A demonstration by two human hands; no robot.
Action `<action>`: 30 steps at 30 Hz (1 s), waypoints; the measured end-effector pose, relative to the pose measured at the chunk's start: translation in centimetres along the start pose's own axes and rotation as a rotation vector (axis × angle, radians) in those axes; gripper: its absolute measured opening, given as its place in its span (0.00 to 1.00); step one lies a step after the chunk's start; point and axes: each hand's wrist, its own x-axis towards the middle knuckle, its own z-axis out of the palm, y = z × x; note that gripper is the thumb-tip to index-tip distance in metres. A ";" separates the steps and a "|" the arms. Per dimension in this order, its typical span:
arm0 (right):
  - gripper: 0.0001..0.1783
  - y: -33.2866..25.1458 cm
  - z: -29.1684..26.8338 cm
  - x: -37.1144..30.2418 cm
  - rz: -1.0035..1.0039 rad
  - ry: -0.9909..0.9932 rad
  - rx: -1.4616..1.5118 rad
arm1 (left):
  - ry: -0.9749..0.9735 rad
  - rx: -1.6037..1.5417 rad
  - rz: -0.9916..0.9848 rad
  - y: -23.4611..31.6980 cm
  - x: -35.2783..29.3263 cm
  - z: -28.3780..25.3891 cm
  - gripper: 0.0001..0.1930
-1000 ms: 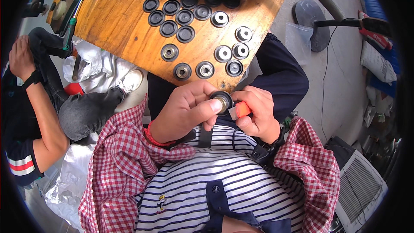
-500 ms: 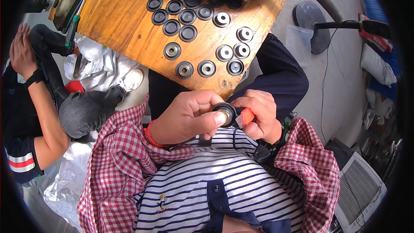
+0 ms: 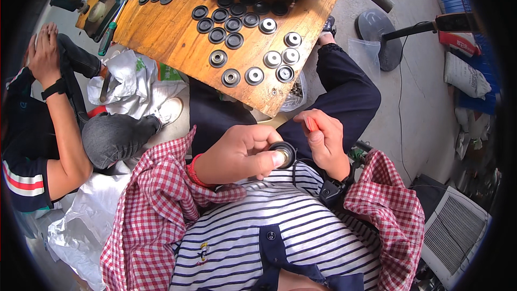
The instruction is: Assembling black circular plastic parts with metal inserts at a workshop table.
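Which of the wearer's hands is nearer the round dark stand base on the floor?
Right. The right hand, holding an orange item, is below and left of the stand base in the picture; the left hand, gripping a black round part, is farther left.

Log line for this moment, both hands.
left hand: holds black disc | right hand: holds orange object, apart from disc | wooden table: more discs

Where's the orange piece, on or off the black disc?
Off. A gap separates the orange piece in the right hand from the black disc in the left hand.

Wooden table [image 3: 161, 35] above grey floor [image 3: 428, 134]
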 end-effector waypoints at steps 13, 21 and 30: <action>0.29 0.3 0.9 1.9 -0.022 0.185 -0.298 | 0.789 0.395 0.243 -0.5 -0.8 -6.5 0.11; 0.25 0.7 1.3 3.0 -0.016 0.189 -0.439 | 1.169 1.016 0.140 0.9 -1.0 -8.0 0.17; 0.25 -0.6 0.3 2.8 -0.212 0.033 -0.494 | 1.070 1.521 0.340 -3.1 -1.1 -4.6 0.49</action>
